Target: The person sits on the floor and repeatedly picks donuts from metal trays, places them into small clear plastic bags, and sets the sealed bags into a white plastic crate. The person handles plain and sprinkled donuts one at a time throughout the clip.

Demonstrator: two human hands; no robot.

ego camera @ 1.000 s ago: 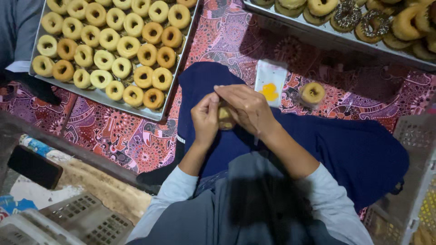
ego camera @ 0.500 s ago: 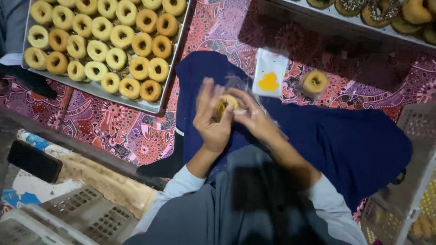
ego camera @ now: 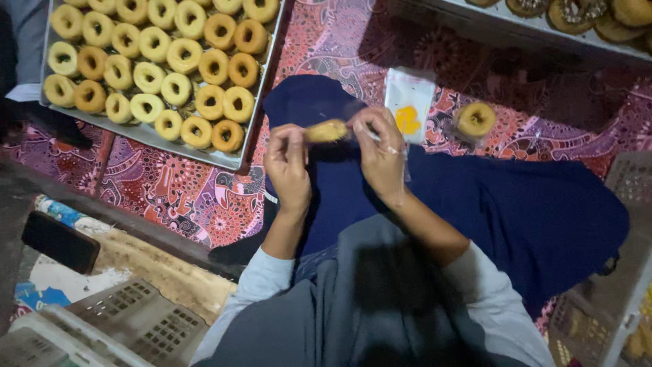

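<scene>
Pinching one end of a small golden doughnut [ego camera: 326,130], the left hand [ego camera: 288,170] has its thumb and fingertips closed on the pastry's left side. The doughnut lies edge-on, its long axis running across between both hands, level with the fingertips. The right hand [ego camera: 382,155] pinches the opposite end, seemingly along with a clear plastic wrapper [ego camera: 409,102] just beyond its fingers.
</scene>
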